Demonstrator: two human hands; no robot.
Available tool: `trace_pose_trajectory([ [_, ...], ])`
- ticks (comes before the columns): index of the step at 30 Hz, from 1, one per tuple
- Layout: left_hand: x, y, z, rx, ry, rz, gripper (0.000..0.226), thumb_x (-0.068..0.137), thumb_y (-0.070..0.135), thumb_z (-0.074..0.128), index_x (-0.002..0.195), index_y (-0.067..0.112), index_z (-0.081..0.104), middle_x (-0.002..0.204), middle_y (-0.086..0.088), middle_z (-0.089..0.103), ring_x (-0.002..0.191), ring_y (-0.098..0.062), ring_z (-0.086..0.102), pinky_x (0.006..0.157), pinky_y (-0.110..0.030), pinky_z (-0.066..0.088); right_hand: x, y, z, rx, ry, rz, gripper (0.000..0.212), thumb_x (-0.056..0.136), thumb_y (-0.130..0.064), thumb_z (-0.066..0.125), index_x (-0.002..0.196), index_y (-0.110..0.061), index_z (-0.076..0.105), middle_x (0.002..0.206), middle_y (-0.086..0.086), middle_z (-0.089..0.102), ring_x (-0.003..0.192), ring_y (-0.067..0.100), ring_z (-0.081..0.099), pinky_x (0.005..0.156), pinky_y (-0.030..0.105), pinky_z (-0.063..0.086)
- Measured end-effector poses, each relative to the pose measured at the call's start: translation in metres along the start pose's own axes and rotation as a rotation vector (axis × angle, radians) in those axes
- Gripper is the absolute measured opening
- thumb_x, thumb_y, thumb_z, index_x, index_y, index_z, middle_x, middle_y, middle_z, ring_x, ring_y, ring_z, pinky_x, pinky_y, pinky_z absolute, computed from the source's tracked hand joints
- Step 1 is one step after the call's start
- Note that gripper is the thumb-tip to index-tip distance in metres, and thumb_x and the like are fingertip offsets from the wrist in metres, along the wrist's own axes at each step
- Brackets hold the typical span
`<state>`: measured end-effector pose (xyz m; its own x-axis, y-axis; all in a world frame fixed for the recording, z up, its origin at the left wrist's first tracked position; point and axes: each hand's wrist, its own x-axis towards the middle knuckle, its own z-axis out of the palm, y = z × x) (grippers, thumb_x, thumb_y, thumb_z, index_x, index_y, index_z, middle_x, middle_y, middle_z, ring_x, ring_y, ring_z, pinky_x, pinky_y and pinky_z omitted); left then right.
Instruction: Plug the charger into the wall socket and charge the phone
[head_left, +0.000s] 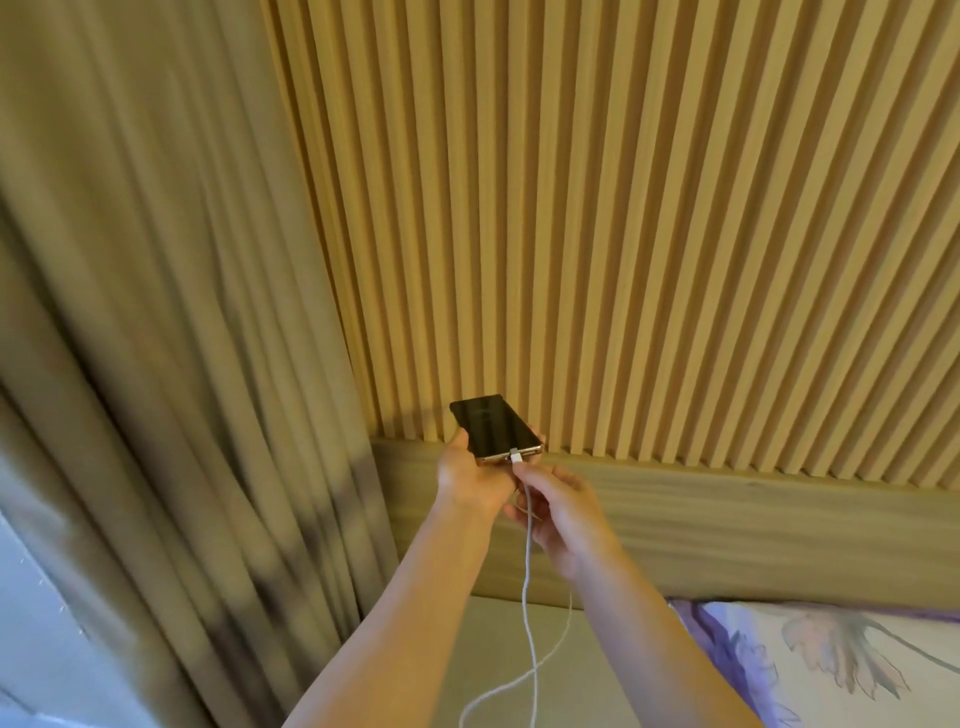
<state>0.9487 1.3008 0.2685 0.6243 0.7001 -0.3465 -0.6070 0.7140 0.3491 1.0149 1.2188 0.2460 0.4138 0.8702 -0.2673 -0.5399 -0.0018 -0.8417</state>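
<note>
A pale bed (498, 654) meets a wooden headboard (727, 530), with a floral pillow (831, 670) (purple and pink on white) lying at its right side.

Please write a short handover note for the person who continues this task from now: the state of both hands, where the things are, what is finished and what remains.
Left hand: holds the phone by its lower end, screen up and dark.
Right hand: pinches the white cable just below its connector, which sits at the phone's bottom port.
The cable hangs down between the forearms and leaves the picture at the bottom.
Done: connector looks inserted, though full seating cannot be confirmed.
Left: no wall socket or charger plug is in view, so check that end. The dark screen shows no charging sign yet.
</note>
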Motion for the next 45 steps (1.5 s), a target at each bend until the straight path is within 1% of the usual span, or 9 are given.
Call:
trace_pose_trajectory([
  [7, 0.003, -0.003, -0.001, -0.026, -0.032, -0.013, 0.044, 0.099, 0.037, 0.032, 0.115, 0.001, 0.052, 0.125, -0.03, 0.047, 0.103, -0.042, 0.052, 0.088, -0.051, 0.046, -0.005, 0.0, -0.002, 0.002, -0.002, -0.011, 0.013, 0.082, -0.01, 0.068, 0.089, -0.005, 0.059, 0.067, 0.005, 0.06, 0.065, 0.016, 0.062, 0.077, 0.039, 0.059],
  [10, 0.001, -0.006, -0.001, -0.038, -0.035, -0.018, 0.04, 0.099, 0.037, 0.034, 0.108, 0.002, 0.052, 0.122, -0.029, 0.048, 0.11, -0.041, 0.05, 0.089, -0.051, 0.047, -0.008, -0.001, -0.003, -0.008, 0.002, -0.011, 0.013, 0.082, -0.01, 0.068, 0.089, -0.005, 0.058, 0.067, 0.006, 0.057, 0.06, 0.014, 0.061, 0.082, 0.042, 0.058],
  [17, 0.003, -0.011, -0.008, 0.096, -0.09, 0.066, 0.042, 0.097, 0.042, 0.039, 0.111, 0.006, 0.056, 0.113, -0.024, 0.057, 0.102, -0.037, 0.058, 0.096, -0.049, 0.045, -0.01, 0.0, -0.004, -0.019, 0.049, 0.02, 0.018, 0.082, -0.014, 0.07, 0.091, -0.003, 0.06, 0.066, 0.007, 0.055, 0.054, 0.013, 0.058, 0.071, 0.038, 0.06],
  [20, 0.005, -0.011, -0.01, 0.158, -0.121, 0.096, 0.046, 0.097, 0.044, 0.038, 0.123, 0.009, 0.053, 0.114, -0.022, 0.059, 0.103, -0.035, 0.06, 0.094, -0.048, 0.047, -0.011, 0.0, -0.004, -0.014, 0.06, 0.017, 0.019, 0.081, -0.015, 0.07, 0.091, -0.003, 0.06, 0.066, 0.007, 0.055, 0.054, 0.013, 0.059, 0.064, 0.033, 0.057],
  [26, 0.004, -0.013, -0.013, 0.184, -0.127, 0.075, 0.047, 0.097, 0.043, 0.037, 0.126, 0.01, 0.052, 0.117, -0.022, 0.06, 0.104, -0.034, 0.061, 0.086, -0.046, 0.05, -0.008, -0.001, -0.007, -0.015, 0.059, 0.024, 0.019, 0.083, -0.015, 0.069, 0.093, -0.002, 0.061, 0.056, 0.003, 0.057, 0.048, 0.011, 0.058, 0.067, 0.035, 0.059],
  [31, 0.004, -0.017, -0.014, 0.211, -0.147, 0.068, 0.049, 0.097, 0.044, 0.037, 0.129, 0.009, 0.051, 0.112, -0.02, 0.062, 0.1, -0.032, 0.062, 0.087, -0.044, 0.05, -0.007, 0.0, -0.013, -0.007, 0.038, 0.032, 0.017, 0.082, -0.016, 0.069, 0.089, -0.002, 0.061, 0.054, 0.003, 0.057, 0.05, 0.012, 0.057, 0.056, 0.03, 0.056],
  [37, 0.005, -0.014, -0.019, 0.317, -0.2, 0.068, 0.044, 0.098, 0.04, 0.036, 0.125, 0.01, 0.054, 0.12, -0.021, 0.063, 0.114, -0.035, 0.059, 0.098, -0.05, 0.047, -0.005, 0.002, -0.028, -0.053, -0.031, 0.003, 0.034, 0.08, -0.025, 0.07, 0.104, -0.001, 0.063, 0.08, 0.008, 0.065, 0.079, 0.02, 0.064, 0.073, 0.036, 0.056],
  [41, 0.007, -0.01, -0.027, 0.437, -0.195, 0.096, 0.043, 0.1, 0.038, 0.034, 0.125, 0.012, 0.057, 0.119, -0.018, 0.068, 0.114, -0.033, 0.061, 0.1, -0.046, 0.046, -0.002, -0.003, -0.029, 0.037, -0.013, -0.05, 0.035, 0.084, -0.028, 0.065, 0.112, -0.008, 0.062, 0.098, 0.011, 0.068, 0.089, 0.021, 0.064, 0.075, 0.036, 0.054],
  [45, 0.01, -0.01, -0.034, 0.473, -0.21, 0.078, 0.046, 0.099, 0.036, 0.035, 0.134, 0.011, 0.051, 0.133, -0.016, 0.06, 0.125, -0.031, 0.055, 0.111, -0.046, 0.036, 0.0, -0.012, -0.027, 0.137, -0.01, -0.12, 0.019, 0.091, -0.024, 0.055, 0.102, -0.012, 0.065, 0.091, 0.005, 0.07, 0.084, 0.019, 0.062, 0.072, 0.033, 0.05],
])
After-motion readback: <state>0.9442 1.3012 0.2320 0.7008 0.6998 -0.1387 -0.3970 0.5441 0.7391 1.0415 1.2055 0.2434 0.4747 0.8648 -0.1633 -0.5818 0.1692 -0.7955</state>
